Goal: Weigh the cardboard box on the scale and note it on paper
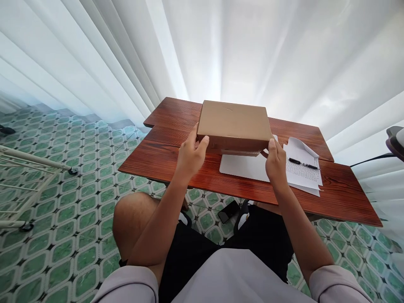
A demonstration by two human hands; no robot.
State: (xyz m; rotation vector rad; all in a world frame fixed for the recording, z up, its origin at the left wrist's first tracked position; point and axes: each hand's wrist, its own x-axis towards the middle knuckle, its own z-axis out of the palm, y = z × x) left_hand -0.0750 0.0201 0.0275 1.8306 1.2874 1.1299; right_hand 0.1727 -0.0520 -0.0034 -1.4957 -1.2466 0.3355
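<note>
Head view: both hands hold a brown cardboard box above the wooden table, over its middle. Left hand grips the box's near-left corner, thumb pressed on the near side face, other fingers tucked under or behind the left end, hidden. Right hand grips the near-right corner, thumb up against the right edge, remaining fingers curled beneath the box. Both sets of fingers are clamped on the box, one at each end, the box spanning between them. Box is closed, flat, broad top face up, slightly tilted toward the camera. Its long axis runs left to right, roughly parallel to the table's near edge. Just under it on the table lies a white sheet. Right of that, a stack of printed papers with a black pen lying on top, pen running left-right.
</note>
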